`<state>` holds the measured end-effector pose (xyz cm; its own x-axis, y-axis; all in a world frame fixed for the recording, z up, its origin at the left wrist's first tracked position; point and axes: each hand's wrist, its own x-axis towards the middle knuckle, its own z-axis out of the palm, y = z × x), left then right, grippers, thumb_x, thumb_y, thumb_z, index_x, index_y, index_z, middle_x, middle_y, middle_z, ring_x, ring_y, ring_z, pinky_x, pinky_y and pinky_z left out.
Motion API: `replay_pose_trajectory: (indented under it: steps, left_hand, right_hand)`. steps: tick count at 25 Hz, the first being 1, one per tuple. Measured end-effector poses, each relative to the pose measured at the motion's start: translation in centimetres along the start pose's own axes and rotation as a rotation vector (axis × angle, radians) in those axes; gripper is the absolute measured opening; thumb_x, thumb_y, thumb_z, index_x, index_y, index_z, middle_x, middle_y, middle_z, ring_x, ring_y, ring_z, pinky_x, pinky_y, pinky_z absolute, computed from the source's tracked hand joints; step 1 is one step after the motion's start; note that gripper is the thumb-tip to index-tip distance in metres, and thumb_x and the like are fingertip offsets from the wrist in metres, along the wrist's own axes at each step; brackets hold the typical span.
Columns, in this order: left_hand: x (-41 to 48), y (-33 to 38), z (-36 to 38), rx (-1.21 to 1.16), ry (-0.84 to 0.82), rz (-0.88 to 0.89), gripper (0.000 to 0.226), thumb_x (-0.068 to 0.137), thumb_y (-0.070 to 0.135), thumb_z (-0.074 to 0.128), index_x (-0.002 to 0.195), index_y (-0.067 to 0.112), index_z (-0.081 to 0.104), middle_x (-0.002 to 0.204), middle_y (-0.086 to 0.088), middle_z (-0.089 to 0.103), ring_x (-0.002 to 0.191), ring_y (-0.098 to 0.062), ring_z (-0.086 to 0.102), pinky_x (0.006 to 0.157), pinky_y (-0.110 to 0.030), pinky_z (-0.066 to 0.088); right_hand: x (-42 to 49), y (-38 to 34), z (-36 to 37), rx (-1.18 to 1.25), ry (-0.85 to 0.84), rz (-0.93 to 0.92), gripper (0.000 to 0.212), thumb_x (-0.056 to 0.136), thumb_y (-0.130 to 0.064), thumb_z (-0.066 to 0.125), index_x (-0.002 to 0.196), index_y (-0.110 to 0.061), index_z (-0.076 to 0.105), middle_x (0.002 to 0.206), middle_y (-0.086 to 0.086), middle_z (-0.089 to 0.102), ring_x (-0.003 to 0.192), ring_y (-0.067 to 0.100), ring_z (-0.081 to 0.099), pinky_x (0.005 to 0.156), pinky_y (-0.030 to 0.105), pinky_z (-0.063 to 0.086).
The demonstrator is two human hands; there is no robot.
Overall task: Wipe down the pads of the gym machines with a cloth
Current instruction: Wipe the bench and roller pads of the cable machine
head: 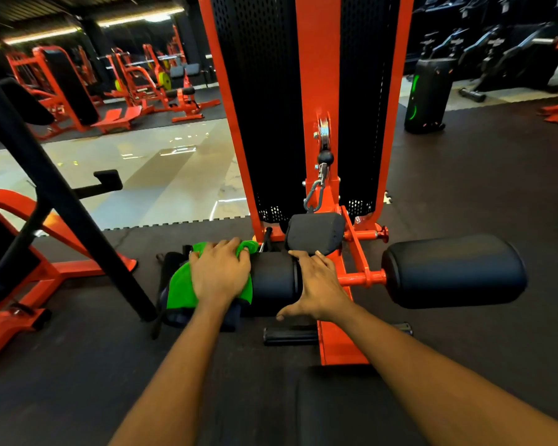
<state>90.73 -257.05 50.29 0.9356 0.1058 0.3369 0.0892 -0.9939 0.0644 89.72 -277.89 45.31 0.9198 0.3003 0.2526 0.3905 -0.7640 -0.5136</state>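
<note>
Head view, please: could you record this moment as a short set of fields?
setting: gym, at orange machine
left hand: presses green cloth flat on left roller pad
right hand: spread open, resting on that pad's inner end
right roller pad: untouched
small upper pad: untouched

No text, brand, number or sign can be read; pale marks on the dark machines (496, 43) in the upper right of the frame are too blurred to make out
</note>
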Motion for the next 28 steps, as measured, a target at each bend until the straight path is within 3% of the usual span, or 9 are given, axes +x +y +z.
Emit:
replay_pose_trajectory:
  steps: [3, 6, 9, 12, 15, 18, 23, 24, 28]
  left_hand:
    - [3.1, 1.0, -1.5, -0.037, -0.282, -0.041, 0.042, 0.094, 0.039, 0.038, 0.126, 0.029, 0.063, 0.126, -0.011, 0.067, 0.117, -0.032, 0.059, 0.105, -0.049, 0.034]
    - [0.3, 2.1, -0.3, 0.021, -0.055, -0.032, 0.04, 0.092, 0.039, 0.039, 0.119, 0.026, 0.066, 0.119, -0.006, 0.07, 0.114, -0.03, 0.06, 0.104, -0.049, 0.034]
    - [-5.5, 4.4, 2.6, -0.174, 0.223, 0.044, 0.045, 0.092, 0.04, 0.044, 0.133, 0.029, 0.061, 0.138, 0.007, 0.06, 0.136, -0.022, 0.046, 0.117, -0.052, 0.021]
    - [-5.9, 5.8, 3.0, -0.182, 0.211, 0.009, 0.046, 0.093, 0.041, 0.045, 0.137, 0.033, 0.057, 0.145, 0.01, 0.054, 0.14, -0.019, 0.041, 0.118, -0.051, 0.016]
    - [-2.2, 6.4, 1.7, -0.029, 0.097, 0.069, 0.038, 0.091, 0.041, 0.04, 0.119, 0.03, 0.063, 0.122, 0.004, 0.068, 0.118, -0.024, 0.057, 0.106, -0.052, 0.03]
    - [0.4, 7.7, 0.8, 0.002, -0.059, 0.076, 0.032, 0.093, 0.039, 0.039, 0.107, 0.025, 0.064, 0.111, -0.001, 0.072, 0.108, -0.028, 0.061, 0.102, -0.051, 0.035]
    - [-5.8, 8.5, 2.9, -0.138, 0.173, 0.032, 0.045, 0.099, 0.042, 0.037, 0.137, 0.025, 0.055, 0.144, 0.0, 0.054, 0.138, -0.026, 0.041, 0.119, -0.053, 0.014]
    - [-6.6, 8.4, 3.2, -0.153, 0.187, 0.046, 0.047, 0.1, 0.042, 0.037, 0.141, 0.026, 0.052, 0.147, 0.001, 0.051, 0.142, -0.025, 0.037, 0.12, -0.052, 0.013]
    - [-2.7, 6.7, 1.4, -0.088, 0.127, -0.025, 0.037, 0.098, 0.041, 0.038, 0.12, 0.026, 0.064, 0.123, -0.001, 0.068, 0.119, -0.026, 0.055, 0.108, -0.052, 0.032]
  right_hand:
    - [-0.1, -0.1, -0.1, -0.004, 0.011, -0.014, 0.125, 0.046, -0.07, 0.088, 0.148, -0.022, 0.032, 0.144, 0.0, 0.049, 0.139, 0.024, 0.036, 0.12, 0.034, 0.008]
    - [-0.1, -0.1, 0.1, -0.005, 0.019, -0.014, 0.126, 0.044, -0.068, 0.088, 0.147, -0.022, 0.033, 0.144, -0.001, 0.05, 0.137, 0.023, 0.036, 0.12, 0.034, 0.01]
    - [0.1, 0.2, 0.6, 0.023, 0.022, -0.01, 0.124, 0.042, -0.072, 0.081, 0.145, -0.019, 0.035, 0.138, -0.003, 0.055, 0.134, 0.02, 0.046, 0.12, 0.034, 0.011]
    - [0.6, 0.7, 0.6, 0.045, -0.011, -0.002, 0.128, 0.04, -0.076, 0.07, 0.147, -0.015, 0.034, 0.138, -0.001, 0.055, 0.135, 0.02, 0.047, 0.121, 0.036, 0.011]
    - [0.9, 0.8, 0.1, 0.015, -0.071, -0.007, 0.135, 0.04, -0.071, 0.087, 0.148, -0.012, 0.031, 0.143, 0.001, 0.051, 0.139, 0.02, 0.041, 0.123, 0.035, 0.006]
    - [1.0, 1.0, 0.2, 0.039, -0.07, -0.003, 0.136, 0.038, -0.071, 0.088, 0.147, -0.011, 0.032, 0.143, 0.001, 0.051, 0.138, 0.019, 0.041, 0.123, 0.034, 0.007]
    - [0.9, 1.0, 1.0, 0.122, -0.011, 0.022, 0.088, 0.068, -0.054, 0.059, 0.14, -0.006, 0.043, 0.129, 0.005, 0.059, 0.131, 0.023, 0.052, 0.117, 0.028, 0.014]
    - [0.8, 1.1, 1.1, 0.124, 0.002, 0.016, 0.087, 0.069, -0.055, 0.055, 0.14, -0.006, 0.043, 0.129, 0.005, 0.059, 0.131, 0.023, 0.052, 0.117, 0.027, 0.013]
    - [0.8, 1.1, 0.9, 0.099, -0.019, 0.006, 0.121, 0.041, -0.073, 0.075, 0.14, -0.015, 0.036, 0.133, -0.001, 0.055, 0.132, 0.018, 0.046, 0.118, 0.026, 0.009]
